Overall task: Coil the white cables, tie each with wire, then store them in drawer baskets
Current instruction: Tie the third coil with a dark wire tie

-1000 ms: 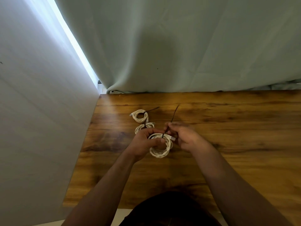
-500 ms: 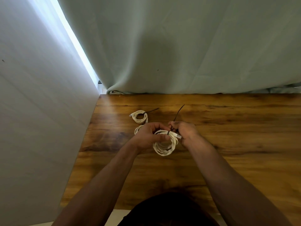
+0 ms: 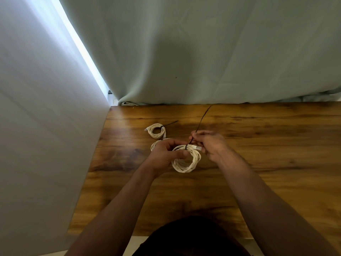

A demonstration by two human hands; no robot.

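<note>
Your right hand point(image 3: 209, 145) now draws the thin dark tie wire point(image 3: 200, 123) further out than a second ago, and its free end reaches towards the far edge of the brown wooden table point(image 3: 276, 154). Its fingers pinch the wire just above the loop round the coiled white cable point(image 3: 186, 164). Your left hand point(image 3: 164, 154) grips that coil over the tabletop. The tie looks nearly cinched. A tied white coil point(image 3: 156, 130) lies beyond; no drawer baskets show, so storing is not begun.

Table point(image 3: 258, 154) of glossy, streaky brown wood grain; coiled cable point(image 3: 186, 159) matt off-white with a twisted, rope-like surface; tie wire point(image 3: 200, 122) thin, dark; curtain point(image 3: 203, 52) soft matt cloth.
</note>
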